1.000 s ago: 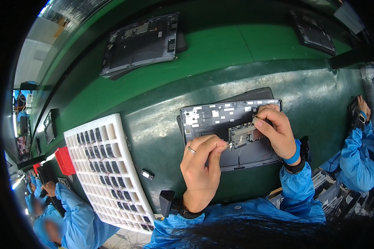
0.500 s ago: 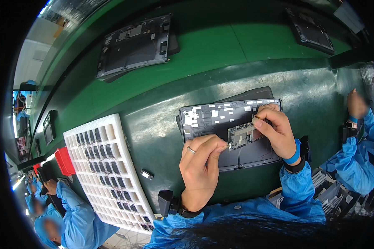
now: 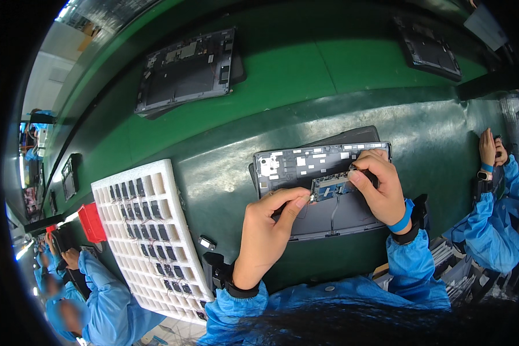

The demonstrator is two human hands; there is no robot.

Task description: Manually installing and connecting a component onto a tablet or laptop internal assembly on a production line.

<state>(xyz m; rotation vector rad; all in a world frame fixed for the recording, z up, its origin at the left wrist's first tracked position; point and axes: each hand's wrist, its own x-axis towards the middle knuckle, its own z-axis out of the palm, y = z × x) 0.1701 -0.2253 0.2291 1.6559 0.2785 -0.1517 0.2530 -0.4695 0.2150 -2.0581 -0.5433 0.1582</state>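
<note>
A circuit board (image 3: 330,188) is held up over a dark tablet housing (image 3: 357,212) dotted with white pads. My right hand (image 3: 382,190) grips the board's right end between thumb and fingers. At its left corner, the thumb and forefinger of my left hand (image 3: 268,228) are pinched together on a small pale part (image 3: 312,197), too small to name; whether it is joined to the board I cannot tell. A thin pale cable (image 3: 335,212) lies in the housing below the board. Another dark panel (image 3: 352,136) shows beneath the housing's far edge.
Left of me lies a white foam tray (image 3: 170,207) with rows of small black wired parts. A small black part (image 3: 207,243) sits between tray and housing. Other tablet housings (image 3: 184,72) rest on the green belt beyond. Co-workers in blue sleeves (image 3: 493,230) flank me.
The board has tilted, and its face now shows bluish. My left hand has shifted slightly left and up, its fingers still pinched. At the far right, a co-worker's hands have come together.
</note>
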